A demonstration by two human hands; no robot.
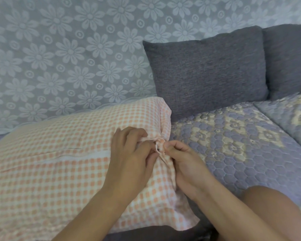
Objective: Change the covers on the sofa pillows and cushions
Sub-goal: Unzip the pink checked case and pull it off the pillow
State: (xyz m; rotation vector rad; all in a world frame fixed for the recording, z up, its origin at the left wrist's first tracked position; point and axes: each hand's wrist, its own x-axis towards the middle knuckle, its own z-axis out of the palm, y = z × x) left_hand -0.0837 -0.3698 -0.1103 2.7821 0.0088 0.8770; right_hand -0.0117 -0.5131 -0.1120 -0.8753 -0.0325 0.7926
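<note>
A large cushion in a peach-and-white checked cotton cover [50,164] lies flat across the lower left of the view, filling the field from 7 to 10 o'clock, its right end reaching the centre. A white zip seam [76,158] runs lengthwise along the cover toward that end. At the centre, the cover's end fabric is gathered into a small bunched fold [159,145], where a small dark part, possibly the zip pull, shows; it is too small to tell. The left hand [132,153] rests on the cover with fingers curled, pinching the gathered fabric from the 9 o'clock side. The right hand [182,159] pinches the same fold between thumb and curled fingers from the 3 o'clock side. A bare knee [274,211] sits at 5 o'clock. Beyond the hands, at 1 o'clock, a dark grey woven rectangular pillow [208,72] leans upright, with a second grey pillow [290,60] just beside it at 2 o'clock. Both stand on a quilted lilac-and-cream sofa seat cover [236,136]. A pale blue lace throw with a daisy pattern [68,58] hangs behind, from 9 to 12 o'clock.
</note>
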